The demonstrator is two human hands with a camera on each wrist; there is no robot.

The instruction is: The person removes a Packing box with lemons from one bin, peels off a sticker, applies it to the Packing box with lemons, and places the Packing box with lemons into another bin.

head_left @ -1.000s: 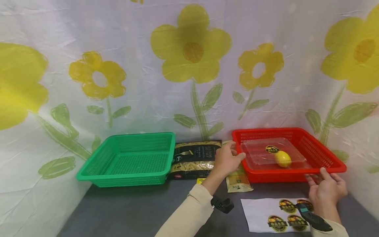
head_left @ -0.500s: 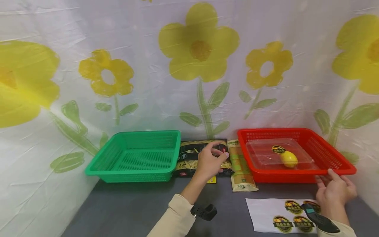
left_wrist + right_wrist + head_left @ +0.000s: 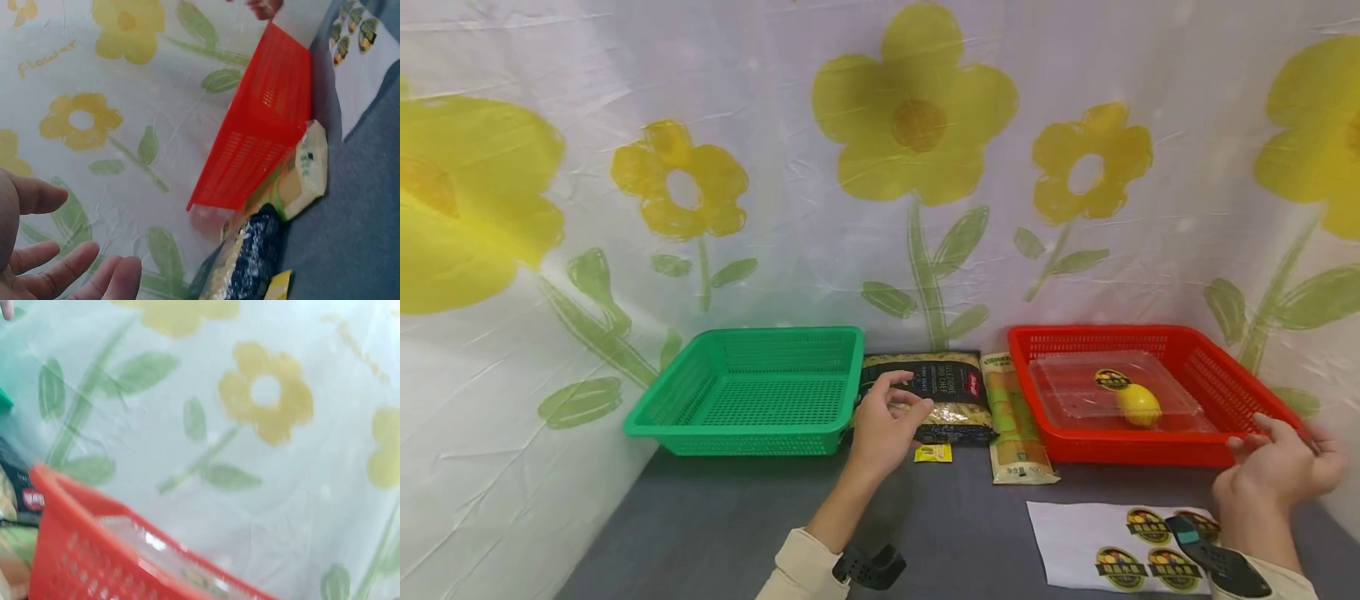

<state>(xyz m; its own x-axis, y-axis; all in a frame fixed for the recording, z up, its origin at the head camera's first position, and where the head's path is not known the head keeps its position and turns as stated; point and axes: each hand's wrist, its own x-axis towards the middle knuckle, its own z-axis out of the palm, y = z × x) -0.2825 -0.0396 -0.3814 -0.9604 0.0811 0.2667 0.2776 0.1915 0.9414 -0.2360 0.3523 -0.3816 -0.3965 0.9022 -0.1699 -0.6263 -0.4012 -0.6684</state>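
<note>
head view: person stands at a grey table (image 3: pixel 737 533) against a flowered backdrop (image 3: pixel 917 133)
left hand (image 3: pixel 880 429): raised over the table in front of the dark pasta bag (image 3: pixel 940 392), fingers loosely curled and apart, holding nothing
right hand (image 3: pixel 1285 467): at the front right corner of the red basket (image 3: pixel 1217 375), fingers spread and relaxed; cannot tell whether it touches the rim
red basket contents: clear plastic box (image 3: pixel 1082 392) with a round label, lemon (image 3: pixel 1138 404) inside it
between baskets: dark pasta bag, then a pale green packet (image 3: pixel 1015 425) just beside the red basket; small yellow sachet (image 3: pixel 932 452) in front of the bag
green basket (image 3: pixel 752 392): left of the pasta bag
sticker sheet (image 3: pixel 1112 546): flat on the table near the right wrist, round labels on it
left wrist view: left hand (image 3: pixel 44 250) at the lower left, fingers (image 3: pixel 62 269) extended and apart, nothing in them; red basket (image 3: pixel 269 131) seen from outside, pale green packet (image 3: pixel 300 178) against it, dark pasta bag (image 3: pixel 250 262) next, yellow sachet (image 3: pixel 278 287) at the bottom edge, sticker sheet (image 3: pixel 356 50) top right
right wrist view: blurred; red basket (image 3: pixel 94 550) wall with the clear plastic box (image 3: pixel 156 544) inside, backdrop behind; hand itself out of frame
</note>
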